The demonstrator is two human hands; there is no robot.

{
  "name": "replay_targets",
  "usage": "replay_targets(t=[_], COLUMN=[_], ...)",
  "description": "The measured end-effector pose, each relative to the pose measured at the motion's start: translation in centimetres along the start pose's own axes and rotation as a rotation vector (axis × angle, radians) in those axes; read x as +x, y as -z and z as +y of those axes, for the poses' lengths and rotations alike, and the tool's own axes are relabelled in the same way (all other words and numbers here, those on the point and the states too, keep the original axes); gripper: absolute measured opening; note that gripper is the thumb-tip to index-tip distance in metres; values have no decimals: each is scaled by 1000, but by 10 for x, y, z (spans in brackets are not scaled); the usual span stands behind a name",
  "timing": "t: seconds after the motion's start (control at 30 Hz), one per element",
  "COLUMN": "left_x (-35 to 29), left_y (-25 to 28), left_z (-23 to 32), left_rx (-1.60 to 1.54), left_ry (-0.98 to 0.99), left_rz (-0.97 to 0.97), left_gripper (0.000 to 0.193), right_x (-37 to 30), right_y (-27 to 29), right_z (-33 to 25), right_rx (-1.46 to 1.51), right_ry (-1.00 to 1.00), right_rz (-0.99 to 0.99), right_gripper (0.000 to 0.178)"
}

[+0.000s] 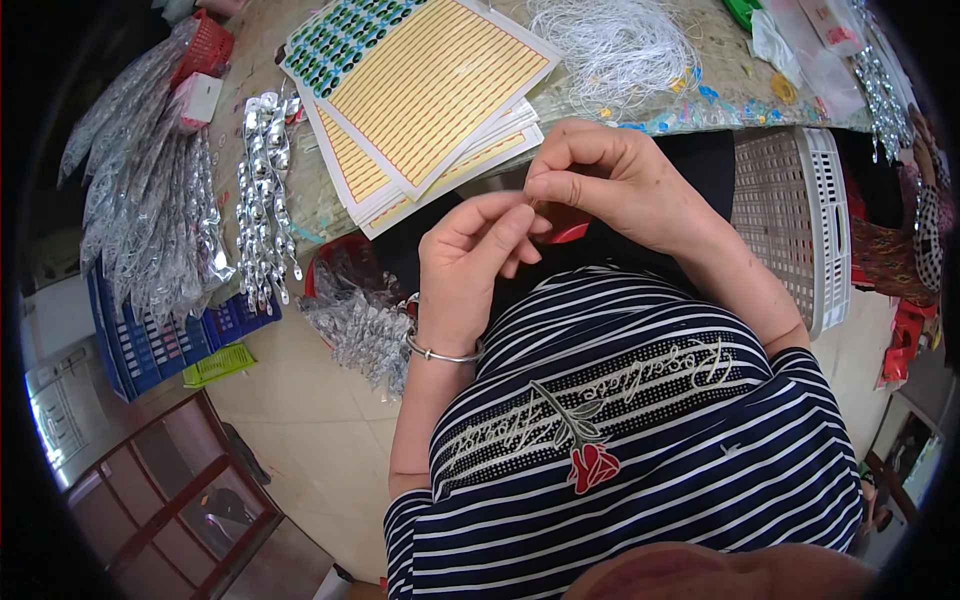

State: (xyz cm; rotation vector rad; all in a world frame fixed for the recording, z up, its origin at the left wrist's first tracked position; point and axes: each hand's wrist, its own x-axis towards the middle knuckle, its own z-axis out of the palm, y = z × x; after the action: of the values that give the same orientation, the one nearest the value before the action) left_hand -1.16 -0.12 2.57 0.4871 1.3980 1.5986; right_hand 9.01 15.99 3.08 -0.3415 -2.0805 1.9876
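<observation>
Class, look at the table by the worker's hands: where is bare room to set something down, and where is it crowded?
Bare room: the strip of table between the white string bundle and the clear bags. Crowded: the sticker sheets and silver strips fill the left.

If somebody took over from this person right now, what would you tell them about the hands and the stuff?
Left hand: fingers pinched together, meeting the right; a bangle on its wrist.
Right hand: pinched too; whatever thin thing they share is too small to see. Something red shows just under them.
On the table: yellow sheets, a white string bundle, silver strips to the left.
Done and left: cannot tell.
</observation>
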Motion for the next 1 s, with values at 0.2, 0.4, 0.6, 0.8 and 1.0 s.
replay_targets(t=[0.2,0.4,0.6,0.8,1.0], left_x=[2,1,1,0,-2], left_y=[-5,-4,2,-1,-2], left_z=[-5,-8,-8,-6,-4], left_rx=[-67,-43,-48,-9,67], left_ry=[-116,-125,-106,-116,-96], left_rz=[102,150,141,123,106], left_gripper=[11,11,12,10,9], right_x=[-3,-6,-9,-10,-9], right_y=[-5,-3,3,-2,2], right_z=[-1,-1,6,5,2], right_rx=[93,320,241,194,20], right_ry=[-51,-205,-141,-116,-58], right_rz=[54,45,80,25,-36], right_gripper=[9,13,19,19,10])
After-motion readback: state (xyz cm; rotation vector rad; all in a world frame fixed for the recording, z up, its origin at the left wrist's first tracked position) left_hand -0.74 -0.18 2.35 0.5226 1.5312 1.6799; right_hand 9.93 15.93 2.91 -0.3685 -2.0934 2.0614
